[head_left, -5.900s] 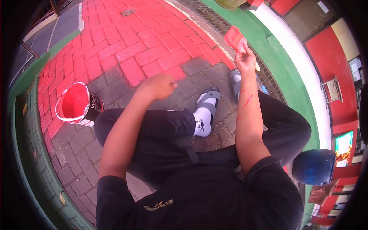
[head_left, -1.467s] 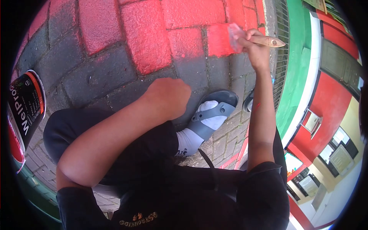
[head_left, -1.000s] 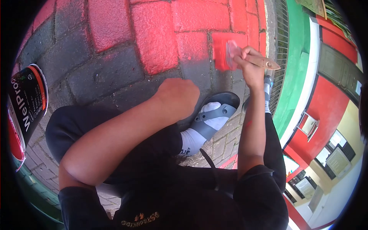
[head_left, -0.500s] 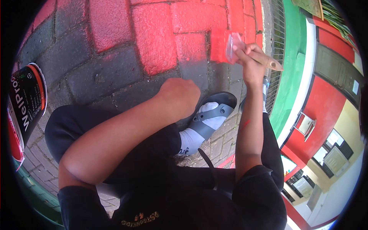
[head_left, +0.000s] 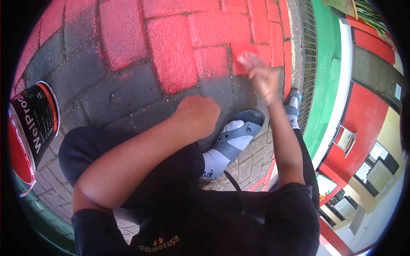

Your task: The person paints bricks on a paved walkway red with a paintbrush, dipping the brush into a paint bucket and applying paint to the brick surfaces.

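Note:
My right hand (head_left: 264,81), blurred by motion, is closed around a paintbrush (head_left: 247,59). The brush's red-coated end is down against a paving block with wet-looking red paint on it. My left hand (head_left: 199,117) is curled into a fist above my bent leg, its fingertips turned out of sight; nothing shows in it. Red-painted pavers (head_left: 171,51) fill the upper part of the view, and bare grey pavers (head_left: 117,100) lie nearer to me. Some blocks between them are only partly red.
A black paint can (head_left: 40,115) with red paint inside stands at the far left. My sandalled foot (head_left: 237,138) rests between my arms. A drain grate (head_left: 306,64) and a green strip (head_left: 326,64) run along the right, before a red wall (head_left: 363,123).
My right hand has swung left and slightly down with the paintbrush, and more red covers the block under it. My left hand stays in its fist. The view has shifted slightly.

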A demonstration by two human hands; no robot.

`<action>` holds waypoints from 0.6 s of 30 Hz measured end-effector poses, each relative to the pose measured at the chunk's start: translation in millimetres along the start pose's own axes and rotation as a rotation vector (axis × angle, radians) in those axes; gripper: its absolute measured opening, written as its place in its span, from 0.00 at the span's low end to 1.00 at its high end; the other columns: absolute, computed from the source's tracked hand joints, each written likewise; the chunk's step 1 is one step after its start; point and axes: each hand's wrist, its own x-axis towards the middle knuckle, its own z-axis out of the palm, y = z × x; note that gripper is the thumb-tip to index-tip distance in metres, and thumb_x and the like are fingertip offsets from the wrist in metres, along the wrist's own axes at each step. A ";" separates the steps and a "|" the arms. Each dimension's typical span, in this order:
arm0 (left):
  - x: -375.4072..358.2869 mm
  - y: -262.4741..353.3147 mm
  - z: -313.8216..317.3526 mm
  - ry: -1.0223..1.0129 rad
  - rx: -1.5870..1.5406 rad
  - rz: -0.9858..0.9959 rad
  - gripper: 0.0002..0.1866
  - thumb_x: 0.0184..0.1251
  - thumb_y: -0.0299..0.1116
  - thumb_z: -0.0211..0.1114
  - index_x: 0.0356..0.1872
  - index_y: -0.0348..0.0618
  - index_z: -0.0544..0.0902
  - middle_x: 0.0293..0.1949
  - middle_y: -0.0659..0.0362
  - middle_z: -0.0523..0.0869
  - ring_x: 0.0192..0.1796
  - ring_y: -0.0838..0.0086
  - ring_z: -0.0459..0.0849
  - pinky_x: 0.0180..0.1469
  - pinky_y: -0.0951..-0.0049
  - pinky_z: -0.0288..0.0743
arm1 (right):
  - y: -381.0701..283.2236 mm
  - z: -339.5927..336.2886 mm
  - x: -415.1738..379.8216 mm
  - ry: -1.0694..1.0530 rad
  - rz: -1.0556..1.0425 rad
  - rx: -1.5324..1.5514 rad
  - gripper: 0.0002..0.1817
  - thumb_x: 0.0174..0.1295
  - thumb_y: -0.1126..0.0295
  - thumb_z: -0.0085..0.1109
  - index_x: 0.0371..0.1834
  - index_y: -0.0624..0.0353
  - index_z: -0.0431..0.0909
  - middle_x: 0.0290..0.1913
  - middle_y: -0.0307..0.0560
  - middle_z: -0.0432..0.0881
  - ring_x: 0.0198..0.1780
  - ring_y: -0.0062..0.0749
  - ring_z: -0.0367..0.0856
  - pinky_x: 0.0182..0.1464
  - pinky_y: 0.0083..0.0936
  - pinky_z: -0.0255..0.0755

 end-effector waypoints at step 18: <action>-0.3 19.4 0.1 -0.152 0.077 -0.022 0.14 0.71 0.39 0.60 0.43 0.37 0.83 0.43 0.41 0.87 0.48 0.43 0.86 0.52 0.45 0.79 | 65.1 -80.7 -13.4 0.554 0.559 0.194 0.08 0.54 0.81 0.65 0.22 0.59 0.76 0.25 0.36 0.80 0.26 0.23 0.79 0.31 0.24 0.72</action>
